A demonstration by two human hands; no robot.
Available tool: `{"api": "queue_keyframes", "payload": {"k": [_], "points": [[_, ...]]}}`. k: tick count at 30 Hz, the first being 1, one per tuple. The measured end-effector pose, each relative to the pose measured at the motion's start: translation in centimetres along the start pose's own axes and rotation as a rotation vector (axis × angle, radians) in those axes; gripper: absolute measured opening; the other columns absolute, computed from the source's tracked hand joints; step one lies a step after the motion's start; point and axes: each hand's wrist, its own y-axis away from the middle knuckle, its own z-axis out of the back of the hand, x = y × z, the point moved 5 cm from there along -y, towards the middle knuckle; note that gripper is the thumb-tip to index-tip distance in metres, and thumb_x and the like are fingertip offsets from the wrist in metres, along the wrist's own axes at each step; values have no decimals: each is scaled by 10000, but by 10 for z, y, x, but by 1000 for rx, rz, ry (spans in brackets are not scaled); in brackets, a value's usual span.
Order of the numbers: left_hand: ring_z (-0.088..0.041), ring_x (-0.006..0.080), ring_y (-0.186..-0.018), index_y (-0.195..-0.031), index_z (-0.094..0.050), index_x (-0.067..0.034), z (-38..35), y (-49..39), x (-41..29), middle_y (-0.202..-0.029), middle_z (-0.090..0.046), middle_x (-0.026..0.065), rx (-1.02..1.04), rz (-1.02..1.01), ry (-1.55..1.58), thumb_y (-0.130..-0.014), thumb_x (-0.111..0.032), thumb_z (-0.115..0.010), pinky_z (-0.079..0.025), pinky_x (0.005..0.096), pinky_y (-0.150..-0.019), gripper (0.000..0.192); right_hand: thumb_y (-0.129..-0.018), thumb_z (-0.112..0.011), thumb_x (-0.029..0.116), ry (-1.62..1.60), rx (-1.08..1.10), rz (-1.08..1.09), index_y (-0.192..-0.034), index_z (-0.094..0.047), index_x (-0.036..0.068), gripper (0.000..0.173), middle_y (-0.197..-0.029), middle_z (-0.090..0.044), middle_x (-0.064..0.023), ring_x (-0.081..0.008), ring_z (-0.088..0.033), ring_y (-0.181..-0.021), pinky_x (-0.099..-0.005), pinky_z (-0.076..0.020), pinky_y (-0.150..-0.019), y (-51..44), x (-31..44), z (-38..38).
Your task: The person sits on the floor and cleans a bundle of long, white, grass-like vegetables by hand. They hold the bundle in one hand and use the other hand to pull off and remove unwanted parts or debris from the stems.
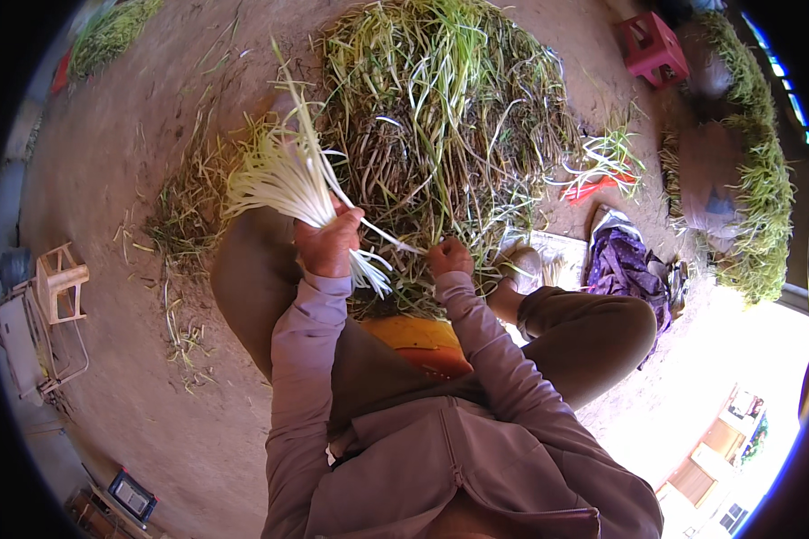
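My left hand (329, 239) grips a fanned bunch of pale, white-stemmed chive-like greens (280, 182), with the cut-looking white ends sticking out below the fist. One longer stalk (375, 231) runs from the bunch across to my right hand (450, 257), whose curled fingers pinch its lower end. Just beyond both hands lies a large heap of unsorted greens (445, 87), leafy at the far side and brown and matted with roots or dry husks nearer to me. Loose trimmings cover the ground between my legs.
A yellow-orange seat or container (418, 340) shows between my legs. To the right lie a small bundle with red ties (603, 176) and a purple dotted cloth (623, 269). Farther off are a pink stool (654, 50), a long row of greens (755, 168) and a wooden stool (61, 283).
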Motion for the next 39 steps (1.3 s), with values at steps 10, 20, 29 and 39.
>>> {"api": "queue_keyframes", "payload": {"k": [10, 20, 29, 39], "points": [[-374, 52, -402, -843, -485, -99, 46, -18, -91, -658, -515, 18, -48, -112, 129, -649, 81, -663, -303, 192, -343, 319, -742, -603, 271, 650, 225, -252, -990, -587, 127, 287, -987, -617, -127, -317, -591, -914, -420, -481, -725, -48, -104, 46], [-307, 10, -421, -919, -489, -121, 66, -19, -129, -842, -578, 29, 48, -137, 92, -745, 17, -621, -261, 175, -389, 258, -784, -531, 185, 895, 447, 56, -1128, -499, 124, 351, -1014, -604, -136, -301, -599, -908, -409, -482, -739, -80, -72, 52], [-328, 24, -413, -939, -493, -121, 17, -15, -73, -823, -574, 71, 183, 144, 110, -747, 6, -612, -304, 179, -410, 259, -852, -537, 302, -261, 730, 950, -1082, -535, 59, 335, -983, -582, -137, -246, -594, -803, -344, -489, -714, -1, 130, 58], [-349, 26, -420, -911, -477, -126, 7, -20, -55, -815, -579, 86, 267, 204, 65, -716, -1, -627, -307, 180, -401, 276, -900, -463, 326, -559, 1301, 254, -1028, -610, 74, 319, -745, -640, -22, -51, -435, -465, -199, -369, -431, 47, 124, 46]]}}
